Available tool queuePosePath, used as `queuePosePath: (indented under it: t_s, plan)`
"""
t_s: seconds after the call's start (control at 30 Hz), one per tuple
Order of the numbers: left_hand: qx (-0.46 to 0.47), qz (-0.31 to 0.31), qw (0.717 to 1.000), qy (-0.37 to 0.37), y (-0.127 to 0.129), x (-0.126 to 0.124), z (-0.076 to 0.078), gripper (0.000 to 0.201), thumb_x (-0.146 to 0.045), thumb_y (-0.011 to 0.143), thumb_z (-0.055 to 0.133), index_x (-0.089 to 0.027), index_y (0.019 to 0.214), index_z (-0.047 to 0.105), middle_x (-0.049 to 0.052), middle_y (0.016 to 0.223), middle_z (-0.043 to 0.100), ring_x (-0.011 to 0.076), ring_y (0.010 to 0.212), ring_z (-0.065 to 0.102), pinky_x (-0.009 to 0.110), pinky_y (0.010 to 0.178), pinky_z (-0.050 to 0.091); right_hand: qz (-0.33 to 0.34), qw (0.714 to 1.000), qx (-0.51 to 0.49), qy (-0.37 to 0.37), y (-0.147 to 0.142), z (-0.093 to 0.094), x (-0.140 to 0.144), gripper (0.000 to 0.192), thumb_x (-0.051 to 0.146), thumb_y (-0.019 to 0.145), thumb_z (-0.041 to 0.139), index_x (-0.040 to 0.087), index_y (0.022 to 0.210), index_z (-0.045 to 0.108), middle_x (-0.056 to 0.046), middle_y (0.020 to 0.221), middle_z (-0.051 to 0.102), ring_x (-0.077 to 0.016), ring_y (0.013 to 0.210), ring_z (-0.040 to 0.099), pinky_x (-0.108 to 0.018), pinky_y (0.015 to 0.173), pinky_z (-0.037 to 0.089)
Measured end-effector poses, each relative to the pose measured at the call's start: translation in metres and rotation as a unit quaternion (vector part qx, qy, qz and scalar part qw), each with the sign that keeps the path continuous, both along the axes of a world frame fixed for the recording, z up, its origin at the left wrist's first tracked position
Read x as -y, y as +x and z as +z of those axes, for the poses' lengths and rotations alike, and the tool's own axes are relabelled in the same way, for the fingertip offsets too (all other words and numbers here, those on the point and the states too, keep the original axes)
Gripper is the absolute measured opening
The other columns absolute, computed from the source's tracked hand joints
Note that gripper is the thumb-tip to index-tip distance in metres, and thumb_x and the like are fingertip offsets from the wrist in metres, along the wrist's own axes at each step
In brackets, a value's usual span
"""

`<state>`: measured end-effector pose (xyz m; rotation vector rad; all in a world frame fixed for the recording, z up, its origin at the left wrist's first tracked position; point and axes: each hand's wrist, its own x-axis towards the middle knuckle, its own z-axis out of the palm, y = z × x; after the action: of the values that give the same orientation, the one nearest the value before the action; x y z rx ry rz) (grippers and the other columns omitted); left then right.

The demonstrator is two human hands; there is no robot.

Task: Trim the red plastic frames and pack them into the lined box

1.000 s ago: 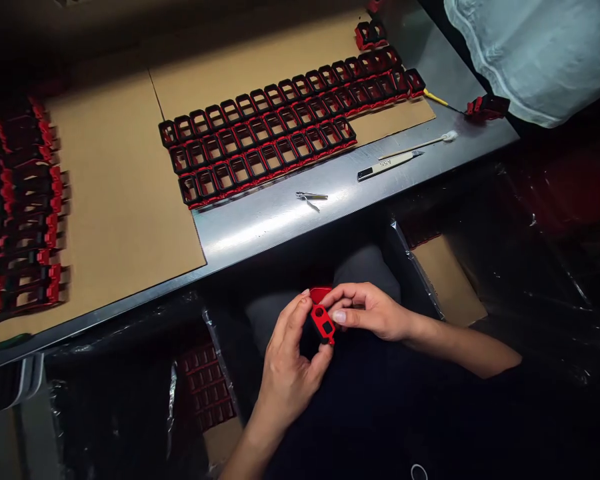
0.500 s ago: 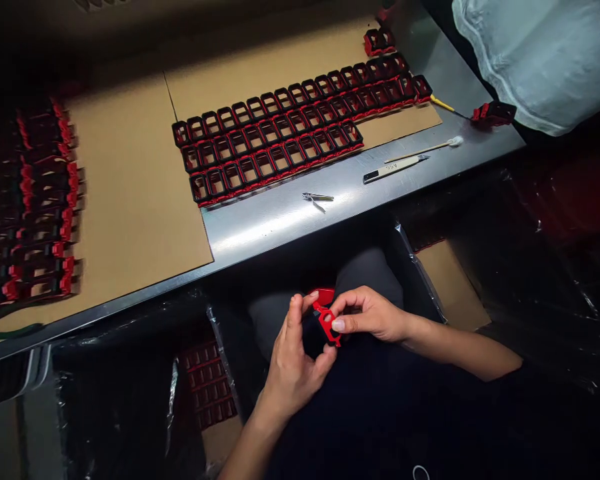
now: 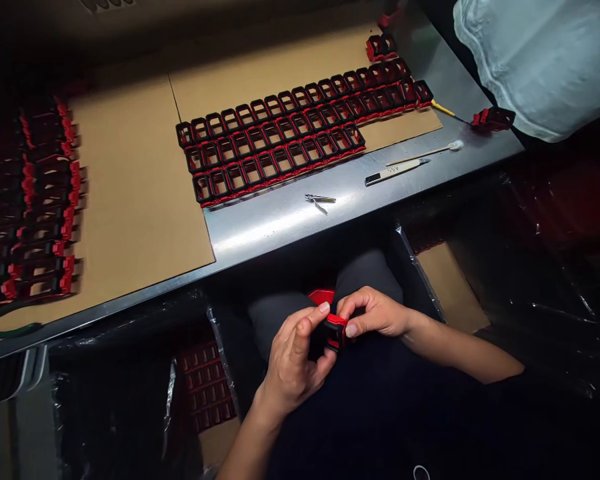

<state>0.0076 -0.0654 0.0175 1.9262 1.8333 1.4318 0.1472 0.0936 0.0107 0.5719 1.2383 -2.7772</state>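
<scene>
Holding a small red and black part [image 3: 334, 328] low over the lap, both hands are meeting below the edge of the metal bench [image 3: 300, 220]. Left hand [image 3: 293, 357] is curling up from below, thumb and forefinger closing around the part's left side, palm turned inward. Right hand [image 3: 375, 313] is coming in from the right with the forearm lying across the lap, thumb and fingers pinching the part's red right end.

Most of the part is sitting hidden between the fingers; its shape is hard to make out. Another red piece [image 3: 323, 295] is showing just behind the hands, partly covered. The lap and floor are lying in deep shadow.

On the bench, rows of black and red frames [image 3: 290, 143] are lying on a cardboard sheet [image 3: 260, 77]. A second batch of frames [image 3: 35, 207], blurred, is lying at far left on another cardboard sheet [image 3: 130, 200]. Small metal clippers [image 3: 319, 199], a craft knife [image 3: 395, 171] and a cotton swab [image 3: 430, 152] are resting on bare metal, well apart from the hands. A single frame [image 3: 493, 119] is sitting at the bench's right corner beside a pale plastic bag [image 3: 540, 60]. A box of red parts [image 3: 207, 387] is standing under the bench, left of the left hand.
</scene>
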Motion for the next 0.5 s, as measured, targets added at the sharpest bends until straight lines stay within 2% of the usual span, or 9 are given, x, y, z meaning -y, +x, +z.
queuePosePath:
  t_s: [0.13,0.27,0.37,0.5]
  plan:
    - [0.015,-0.021,0.999,0.033,0.0,-0.003,0.002,0.105,-0.007,0.077,0.07,-0.02,0.158,0.006,0.015,0.118,0.069,0.0229,0.109,0.065,0.043,0.088,0.059,0.021,0.994,-0.011,-0.103,-0.001,-0.011,0.003,0.033,0.036,0.065,0.09,0.012,0.075,0.071,-0.001,0.071,0.072,-0.0108,0.056,0.067,-0.017,0.047,0.054]
    - [0.089,-0.014,0.996,-0.015,0.005,-0.003,0.007,0.103,-0.018,0.08,0.072,-0.02,0.158,0.006,0.016,0.121,0.065,0.025,0.113,0.063,0.045,0.093,0.057,0.039,0.978,-0.024,-0.203,-0.002,-0.021,0.009,0.038,0.039,0.065,0.09,0.013,0.081,0.067,-0.002,0.073,0.074,-0.0128,0.054,0.069,-0.017,0.045,0.054]
    - [0.105,-0.001,0.991,-0.081,0.008,-0.002,0.014,0.105,-0.019,0.079,0.072,-0.017,0.158,0.003,0.017,0.123,0.062,0.0273,0.116,0.061,0.05,0.098,0.053,0.041,0.972,-0.035,-0.227,-0.001,-0.025,0.009,0.04,0.037,0.069,0.089,0.014,0.092,0.066,-0.003,0.079,0.075,-0.013,0.057,0.071,-0.017,0.047,0.054]
    - [0.069,0.007,0.988,-0.141,0.009,-0.001,0.025,0.104,-0.014,0.079,0.069,-0.016,0.158,0.001,0.018,0.123,0.058,0.0271,0.116,0.059,0.053,0.101,0.05,0.041,0.976,-0.033,-0.213,0.0,-0.028,0.007,0.042,0.038,0.071,0.088,0.014,0.096,0.064,-0.003,0.084,0.075,-0.0134,0.06,0.072,-0.019,0.051,0.056]
